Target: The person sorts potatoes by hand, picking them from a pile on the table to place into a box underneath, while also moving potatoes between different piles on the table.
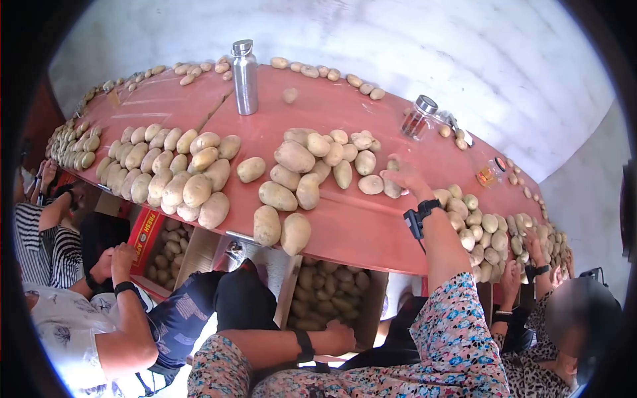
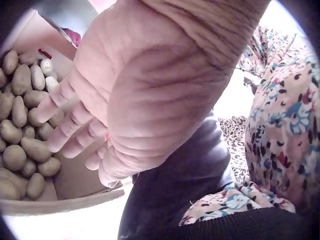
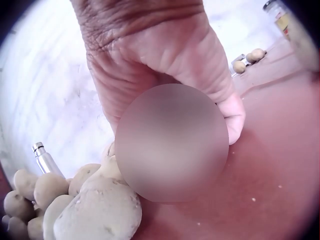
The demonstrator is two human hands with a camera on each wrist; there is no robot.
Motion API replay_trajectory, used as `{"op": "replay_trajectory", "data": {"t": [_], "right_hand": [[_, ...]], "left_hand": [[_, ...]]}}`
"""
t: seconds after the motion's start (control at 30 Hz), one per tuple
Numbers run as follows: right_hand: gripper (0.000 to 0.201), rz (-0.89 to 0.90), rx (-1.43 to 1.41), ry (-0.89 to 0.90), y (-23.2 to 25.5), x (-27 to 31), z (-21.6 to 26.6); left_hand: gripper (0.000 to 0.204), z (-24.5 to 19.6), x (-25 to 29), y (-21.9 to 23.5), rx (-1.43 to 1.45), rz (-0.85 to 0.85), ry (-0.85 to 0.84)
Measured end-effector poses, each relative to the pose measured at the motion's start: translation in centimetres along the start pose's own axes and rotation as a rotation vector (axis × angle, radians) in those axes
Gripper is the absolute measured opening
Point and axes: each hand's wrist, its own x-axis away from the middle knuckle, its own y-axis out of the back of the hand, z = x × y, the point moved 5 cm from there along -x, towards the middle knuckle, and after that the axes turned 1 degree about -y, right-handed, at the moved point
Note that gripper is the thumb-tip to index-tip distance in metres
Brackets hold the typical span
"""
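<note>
My right hand [image 1: 410, 178] reaches over the red table and grips a potato [image 1: 392, 189] at the right end of a loose group of potatoes [image 1: 293, 157]. In the right wrist view the fingers and thumb curve down around it, but a blurred disc covers most of what lies between them. A large pale potato [image 3: 100, 212] lies right beside that grip. My left hand [image 2: 145, 95] hangs low by my lap with relaxed fingers and nothing in them. Beyond its fingertips is a cardboard box [image 2: 80, 182] of potatoes.
Stacked potatoes [image 1: 159, 162] line the table [image 1: 345, 229] to the left, with another pile [image 1: 488, 232] to the right. A steel bottle [image 1: 245, 79] and a glass jar [image 1: 418, 119] stand farther back. People sit on both sides; one hand [image 1: 531, 245] touches the right pile.
</note>
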Motion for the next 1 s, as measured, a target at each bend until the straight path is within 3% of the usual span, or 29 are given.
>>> {"op": "replay_trajectory", "data": {"t": [0.07,0.1,0.13,0.2,0.23,0.53,0.6,0.73,0.8,0.9,0.97,1.0], "right_hand": [[0.064,-0.045,0.114,0.093,0.1,2.8,1.8],[0.061,0.045,-0.154,-0.116,-0.2,5.1,2.5],[0.061,0.046,-0.152,-0.126,-0.9,5.8,1.7],[0.064,-0.083,0.052,0.042,-1.9,7.1,0.7],[0.064,-0.081,0.054,0.034,-2.2,8.7,1.3],[0.07,0.099,0.089,0.106,-6.6,19.1,9.0],[0.066,0.042,0.05,0.208,-6.8,19.6,9.9],[0.059,0.099,0.021,0.136,-5.3,19.1,10.1],[0.053,-0.052,0.245,0.211,-3.5,17.3,9.7],[0.046,-0.118,0.296,0.147,-2.6,13.7,8.6],[0.041,-0.2,0.228,0.37,-3.7,11.7,7.8],[0.041,-0.195,0.226,0.37,-4.4,11.0,7.1]], "left_hand": [[0.021,-0.1,0.0,-0.1,-0.008,-0.027,-0.011],[0.022,-0.1,0.1,0.1,-0.013,-0.014,-0.014],[0.022,-0.1,0.3,0.3,-0.018,0.0,-0.016],[0.023,-0.1,0.5,0.3,-0.016,0.002,-0.039],[0.023,0.0,0.3,-0.1,0.001,0.0,-0.044],[0.024,0.4,-0.2,-0.3,0.054,0.016,-0.019],[0.024,0.4,0.1,0.2,0.056,0.031,-0.011],[0.024,0.6,-0.2,-0.6,0.056,-0.021,-0.056],[0.024,0.6,-0.4,-0.5,0.087,-0.056,-0.023],[0.024,0.8,-0.2,-0.1,0.119,-0.03,0.013],[0.024,0.8,-0.4,-0.7,0.104,-0.01,0.011],[0.024,0.9,-0.5,-0.9,0.084,0.005,0.01]]}}
